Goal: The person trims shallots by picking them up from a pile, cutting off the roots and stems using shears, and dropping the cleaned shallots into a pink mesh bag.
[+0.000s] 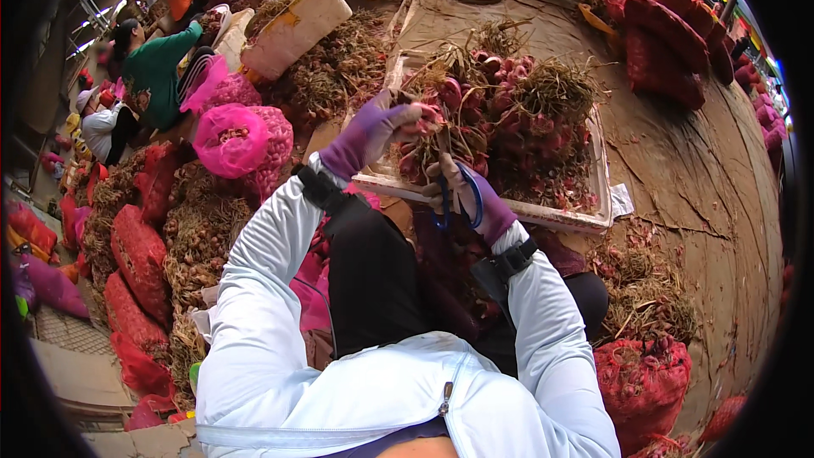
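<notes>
Reddish shallots (509, 75), bulbous, lie heaped among wiry, strawlike stalks (556, 87).

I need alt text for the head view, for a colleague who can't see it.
A gloved left hand pinches a reddish bulb and the gloved right hand holds blue-handled scissors at a white tray heaped with dry-stalked bulbs. Filled mesh sacks lie around; other people are at upper left.

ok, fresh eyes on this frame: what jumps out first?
The big heap of red onions in a white tray, upper centre. At its near-left side are the gloved hands: left hand, and right hand gripping blue-handled scissors. Then the bright pink mesh bag at left and red sacks at upper right.
</notes>
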Demonstrator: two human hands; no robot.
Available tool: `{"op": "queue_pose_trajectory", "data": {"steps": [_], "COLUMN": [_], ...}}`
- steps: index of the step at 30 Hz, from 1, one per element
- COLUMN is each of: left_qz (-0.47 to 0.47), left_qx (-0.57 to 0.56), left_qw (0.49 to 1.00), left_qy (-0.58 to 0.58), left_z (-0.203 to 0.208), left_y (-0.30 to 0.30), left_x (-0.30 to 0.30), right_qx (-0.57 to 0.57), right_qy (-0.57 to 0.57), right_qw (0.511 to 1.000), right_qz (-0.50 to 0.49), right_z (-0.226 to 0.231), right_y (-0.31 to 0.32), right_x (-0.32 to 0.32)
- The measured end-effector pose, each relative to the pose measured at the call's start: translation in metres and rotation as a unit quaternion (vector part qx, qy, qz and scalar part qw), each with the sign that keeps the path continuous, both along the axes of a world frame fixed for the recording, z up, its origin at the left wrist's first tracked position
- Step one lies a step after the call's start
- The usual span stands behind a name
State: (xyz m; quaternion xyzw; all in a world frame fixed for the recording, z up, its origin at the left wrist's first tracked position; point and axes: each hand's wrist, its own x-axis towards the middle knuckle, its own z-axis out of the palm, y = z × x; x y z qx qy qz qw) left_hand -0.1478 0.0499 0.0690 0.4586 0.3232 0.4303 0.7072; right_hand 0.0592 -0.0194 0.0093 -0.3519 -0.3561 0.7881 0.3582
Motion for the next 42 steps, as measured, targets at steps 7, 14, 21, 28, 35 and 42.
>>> {"op": "queue_pose_trajectory", "data": {"steps": [7,14,21,28,35,42], "left_qz": [-0.010,0.071,0.063,0.126,0.171,0.052], "left_qx": [-0.005,0.209,-0.052,0.050,0.133,-0.055], "left_qw": [1.000,0.961,0.997,0.988,0.967,0.995], "left_qy": [-0.003,0.169,0.008,0.071,0.134,-0.061], "left_z": [-0.024,-0.029,-0.028,-0.025,-0.047,-0.031], "left_y": [-0.037,-0.068,-0.075,-0.095,-0.109,-0.138], "left_x": [-0.010,0.013,0.004,0.012,0.023,0.042], "right_qx": [0.052,0.042,0.019,0.044,0.072,0.077], "right_qy": [-0.191,-0.055,0.005,0.022,-0.108,-0.108], "right_qw": [0.980,0.995,0.997,0.995,0.988,0.991], "right_qz": [0.010,0.069,0.072,0.086,0.080,0.021], "right_z": [0.001,-0.005,-0.002,-0.007,-0.010,0.018], "right_y": [-0.002,0.002,-0.021,-0.027,-0.013,-0.062], "right_x": [0.005,0.012,0.020,0.014,0.015,0.053]}}
